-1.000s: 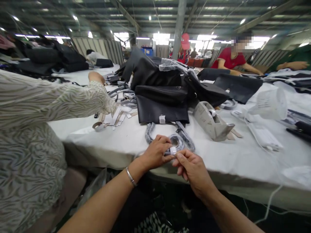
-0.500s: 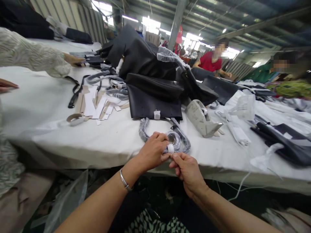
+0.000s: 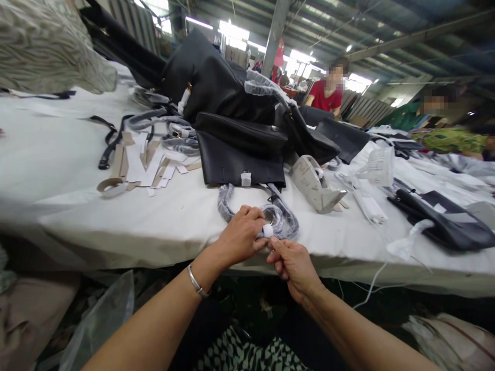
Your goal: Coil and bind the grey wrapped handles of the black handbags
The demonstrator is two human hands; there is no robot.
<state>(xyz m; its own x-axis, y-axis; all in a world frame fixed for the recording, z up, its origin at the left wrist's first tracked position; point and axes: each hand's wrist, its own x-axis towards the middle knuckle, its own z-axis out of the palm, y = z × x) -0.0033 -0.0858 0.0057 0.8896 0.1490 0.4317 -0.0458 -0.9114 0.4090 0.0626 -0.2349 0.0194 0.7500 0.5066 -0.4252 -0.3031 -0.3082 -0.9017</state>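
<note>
A black handbag (image 3: 242,149) lies near the table's front edge, its handle (image 3: 225,201) wrapped in clear plastic and hanging toward me. Below it is a coiled strap (image 3: 284,221), also in plastic, with a metal fitting inside the coil. My left hand (image 3: 242,232), a silver bangle on its wrist, is closed on the left side of that coil. A small white strip (image 3: 268,230) sits around the strap beside those fingers. Thumb and fingers of my right hand (image 3: 292,263) pinch at the strip's lower edge; exactly what lies between the fingertips is hidden.
Right of the bag stands a grey tape dispenser (image 3: 315,185). Paper strips (image 3: 145,165) and a tape roll (image 3: 112,188) lie to the left. More black bags (image 3: 216,77) are piled behind. A co-worker's patterned sleeve (image 3: 50,46) reaches in at upper left.
The co-worker's sleeve at left has risen, and a black bag has been shifted onto the pile beside it. My hands stay at the strap in nearly the same pose; the view has shifted slightly.
</note>
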